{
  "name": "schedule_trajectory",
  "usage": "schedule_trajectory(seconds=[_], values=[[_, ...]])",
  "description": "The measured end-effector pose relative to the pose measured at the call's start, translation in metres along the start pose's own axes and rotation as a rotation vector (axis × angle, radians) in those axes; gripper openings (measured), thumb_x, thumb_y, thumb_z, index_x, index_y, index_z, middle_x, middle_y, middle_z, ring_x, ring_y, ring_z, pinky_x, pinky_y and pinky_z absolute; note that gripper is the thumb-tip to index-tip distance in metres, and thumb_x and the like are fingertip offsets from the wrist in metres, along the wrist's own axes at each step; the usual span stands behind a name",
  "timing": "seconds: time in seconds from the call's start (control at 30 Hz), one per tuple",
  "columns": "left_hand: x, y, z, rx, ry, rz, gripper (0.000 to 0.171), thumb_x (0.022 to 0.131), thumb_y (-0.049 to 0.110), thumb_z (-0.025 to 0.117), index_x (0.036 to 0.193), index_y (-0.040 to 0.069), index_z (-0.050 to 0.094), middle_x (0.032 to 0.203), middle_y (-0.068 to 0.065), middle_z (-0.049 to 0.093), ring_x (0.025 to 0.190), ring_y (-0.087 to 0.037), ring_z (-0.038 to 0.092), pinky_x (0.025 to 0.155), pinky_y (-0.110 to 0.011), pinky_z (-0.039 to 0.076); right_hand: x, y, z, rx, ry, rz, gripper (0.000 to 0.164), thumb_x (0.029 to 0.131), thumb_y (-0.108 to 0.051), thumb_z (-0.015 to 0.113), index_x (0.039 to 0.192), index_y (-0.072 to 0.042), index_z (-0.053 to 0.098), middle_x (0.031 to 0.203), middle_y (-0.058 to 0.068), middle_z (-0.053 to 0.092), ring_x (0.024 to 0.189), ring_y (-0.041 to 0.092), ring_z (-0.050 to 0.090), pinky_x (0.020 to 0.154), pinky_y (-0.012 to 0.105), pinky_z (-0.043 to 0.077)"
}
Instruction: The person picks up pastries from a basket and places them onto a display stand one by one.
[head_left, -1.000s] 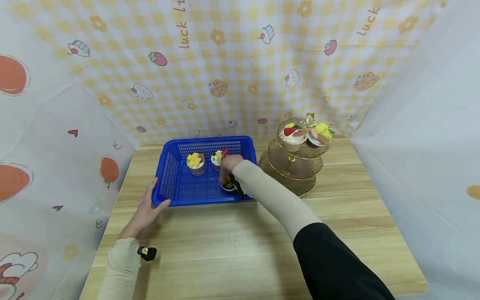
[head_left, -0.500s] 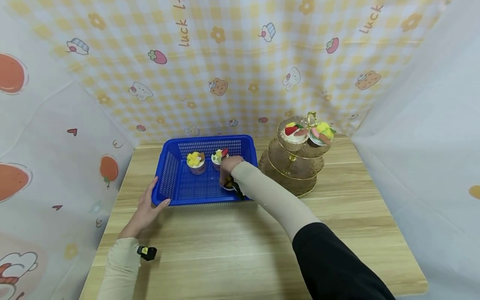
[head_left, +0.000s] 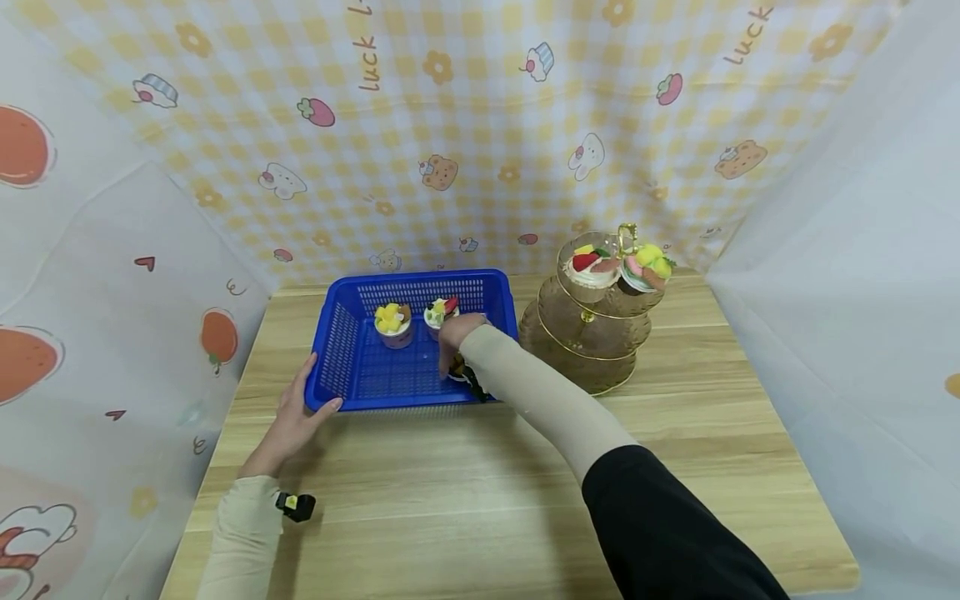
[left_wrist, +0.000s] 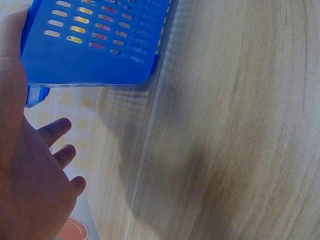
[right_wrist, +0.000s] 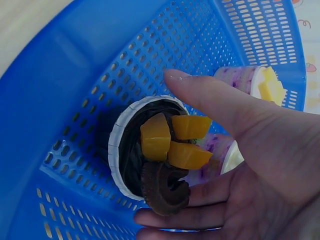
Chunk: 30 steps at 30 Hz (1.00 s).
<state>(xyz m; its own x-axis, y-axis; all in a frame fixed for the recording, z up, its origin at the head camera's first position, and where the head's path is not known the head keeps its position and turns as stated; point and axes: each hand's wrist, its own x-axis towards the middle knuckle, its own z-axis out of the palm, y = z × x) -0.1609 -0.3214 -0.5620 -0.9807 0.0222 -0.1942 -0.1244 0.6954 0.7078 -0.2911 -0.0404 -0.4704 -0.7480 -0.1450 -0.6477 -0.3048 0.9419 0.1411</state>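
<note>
My left hand (head_left: pixel 292 419) rests against the front left corner of the blue plastic basket (head_left: pixel 390 407), thumb at the front rim and fingers spread along the left side. In the left wrist view, several loosely bent fingers (left_wrist: pixel 64 155) stand free of it. Inside the basket my right hand (right_wrist: pixel 265 145) reaches around a chocolate cupcake (right_wrist: pixel 156 137) with orange fruit chunks and a brown ring on top. Its thumb lies straight past one side of the white paper rim, its fingers on the other. Whether they touch the cup is unclear. In the head view the hand mostly hides this cupcake.
A yellow-topped cupcake (head_left: pixel 393 325) and a berry-topped cupcake (head_left: pixel 439 314) stand farther back in the basket. To its right is a three-tier stand (head_left: pixel 587 333) with two cupcakes on the top tier, one red-topped (head_left: pixel 590 271), one yellow-topped (head_left: pixel 643 271). A patterned curtain (head_left: pixel 480 125) hangs behind.
My right hand has lowered slightly around the chocolate cupcake, which shows less in the head view. The left hand and the basket stay in place.
</note>
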Motion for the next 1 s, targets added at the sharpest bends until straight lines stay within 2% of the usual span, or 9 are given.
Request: schedule_trajectory(seconds=[0.17,0.47,0.73,1.0], values=[[0.000,0.000,0.001,-0.004,0.001,-0.001,0.097,0.095,0.046,0.061,0.157,0.037,-0.013,0.164,-0.028,0.000,0.145,-0.059,0.006,0.104,-0.084,0.016,0.001,-0.001,0.001,-0.016,0.009,0.024,0.061,0.076,-0.061,0.077,0.128,-0.032,0.066,0.144,-0.007,0.056,0.124,0.018,0.061,0.097,0.044,0.055],[-0.001,0.000,0.002,-0.010,0.003,0.001,0.097,0.095,0.045,0.061,0.157,0.038,-0.013,0.163,-0.031,0.001,0.145,-0.059,0.008,0.104,-0.084,0.016,0.000,0.000,0.005,-0.020,0.014,-0.012,0.053,0.078,-0.058,0.077,0.124,-0.032,0.069,0.136,-0.008,0.062,0.115,0.016,0.064,0.093,0.044,0.057],[0.000,0.001,0.001,-0.007,-0.001,0.002,0.096,0.096,0.046,0.060,0.157,0.038,-0.014,0.164,-0.029,0.000,0.145,-0.059,0.007,0.103,-0.084,0.016,0.004,-0.004,0.008,-0.117,0.028,-0.010,0.049,0.078,-0.062,0.074,0.119,-0.034,0.071,0.134,-0.006,0.063,0.113,0.019,0.066,0.090,0.046,0.058],[0.000,0.000,0.002,-0.007,-0.002,-0.005,0.096,0.096,0.046,0.060,0.157,0.037,-0.013,0.163,-0.030,0.001,0.144,-0.059,0.008,0.103,-0.084,0.017,0.012,-0.011,0.010,-0.196,0.013,0.045,0.058,0.077,-0.065,0.073,0.125,-0.033,0.068,0.139,-0.004,0.060,0.117,0.021,0.064,0.090,0.047,0.058]])
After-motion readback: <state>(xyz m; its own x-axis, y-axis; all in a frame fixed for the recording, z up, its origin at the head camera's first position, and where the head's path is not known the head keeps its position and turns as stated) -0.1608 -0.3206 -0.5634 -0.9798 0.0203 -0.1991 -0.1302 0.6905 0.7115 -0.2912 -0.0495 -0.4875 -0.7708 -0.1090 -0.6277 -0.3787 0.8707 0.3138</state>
